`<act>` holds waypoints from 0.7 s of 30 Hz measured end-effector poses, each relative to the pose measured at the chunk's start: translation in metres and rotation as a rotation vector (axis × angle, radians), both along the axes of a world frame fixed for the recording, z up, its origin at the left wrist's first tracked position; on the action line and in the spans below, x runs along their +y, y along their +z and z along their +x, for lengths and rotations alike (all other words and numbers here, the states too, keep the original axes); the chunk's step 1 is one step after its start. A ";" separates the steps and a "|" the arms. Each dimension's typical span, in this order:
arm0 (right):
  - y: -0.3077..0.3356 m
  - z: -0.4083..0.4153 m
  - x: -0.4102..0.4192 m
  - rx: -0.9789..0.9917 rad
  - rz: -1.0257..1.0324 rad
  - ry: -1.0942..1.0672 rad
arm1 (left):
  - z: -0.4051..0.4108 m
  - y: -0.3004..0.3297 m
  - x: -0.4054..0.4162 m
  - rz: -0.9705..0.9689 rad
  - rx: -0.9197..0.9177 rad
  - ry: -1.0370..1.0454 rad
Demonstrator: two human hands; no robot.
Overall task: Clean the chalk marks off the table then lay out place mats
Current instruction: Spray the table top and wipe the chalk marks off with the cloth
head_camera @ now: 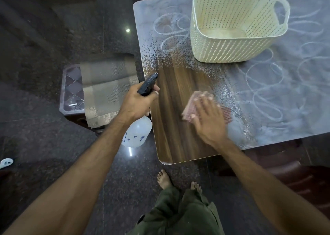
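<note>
Wood grain is showing on the near corner of the counter (pixel 180 127) where your flat, open right hand (pixel 208 120) presses the pinkish cloth (pixel 196 99), but chalk loops (pixel 267 91) cover the rest and run right up to the cream basket (pixel 235 25). Your left hand (pixel 137 102) is wrapped around the spray bottle (pixel 137 129), held just off the counter edge. Heads up: wiping around the basket leaves chalk under it, and overspray could wet the place mats (pixel 109 90) on the stool to your left.

Spray bottle (pixel 136 133): small dark printed symbols, no legible text.
</note>
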State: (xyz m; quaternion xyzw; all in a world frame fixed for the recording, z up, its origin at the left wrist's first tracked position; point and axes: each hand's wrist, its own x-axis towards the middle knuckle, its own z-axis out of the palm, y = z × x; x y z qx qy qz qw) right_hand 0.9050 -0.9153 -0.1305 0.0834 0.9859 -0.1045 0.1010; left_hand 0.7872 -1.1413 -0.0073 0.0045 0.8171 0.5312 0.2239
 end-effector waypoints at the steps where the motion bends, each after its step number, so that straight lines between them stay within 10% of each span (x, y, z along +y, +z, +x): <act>1: -0.001 -0.001 0.024 0.003 0.018 -0.094 | 0.001 0.001 0.003 -0.002 -0.001 0.003; 6: 0.004 -0.058 0.080 0.046 0.013 -0.283 | 0.012 0.001 0.024 -0.020 -0.001 -0.041; 15: 0.004 0.014 0.035 0.059 -0.031 0.068 | 0.021 0.006 0.072 -0.010 -0.015 -0.048; 21: 0.000 0.002 0.143 0.050 0.048 -0.290 | 0.031 0.000 0.092 -0.013 -0.031 -0.034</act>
